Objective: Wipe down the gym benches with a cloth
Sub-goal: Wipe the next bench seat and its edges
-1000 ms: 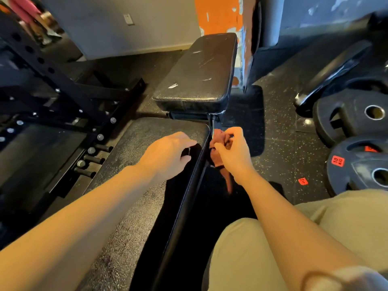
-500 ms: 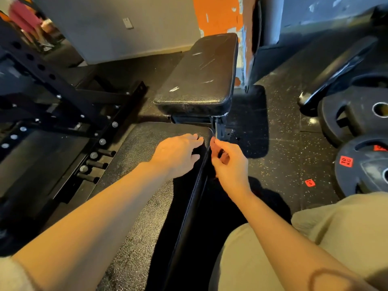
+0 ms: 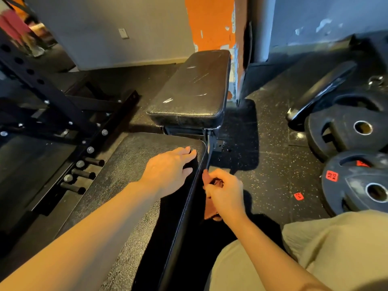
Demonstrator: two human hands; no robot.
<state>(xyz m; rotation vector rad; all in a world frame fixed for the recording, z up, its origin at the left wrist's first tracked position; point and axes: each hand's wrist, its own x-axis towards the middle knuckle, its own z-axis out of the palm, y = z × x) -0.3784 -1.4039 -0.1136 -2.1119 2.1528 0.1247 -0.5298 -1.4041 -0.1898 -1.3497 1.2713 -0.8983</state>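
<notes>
A black padded gym bench runs away from me: its long back pad (image 3: 117, 185) lies under my left arm, and the smaller seat pad (image 3: 193, 91) sits beyond it. My left hand (image 3: 168, 169) rests flat on the long pad near its far right corner, fingers apart. My right hand (image 3: 224, 190) is closed on a reddish cloth (image 3: 211, 213), pressed against the pad's right side edge. Most of the cloth is hidden behind the hand; a part hangs below it.
A black rack frame (image 3: 52, 106) with pegs and bolts stands close on the left. Black weight plates (image 3: 354, 185), one marked 10 KG, lie on the rubber floor at the right beside a dark bar (image 3: 319, 91). An orange pillar (image 3: 212, 24) rises behind the seat pad.
My right hand with the cloth has slid back toward me along the pad's right side edge. The left hand has stayed near the pad's far corner.
</notes>
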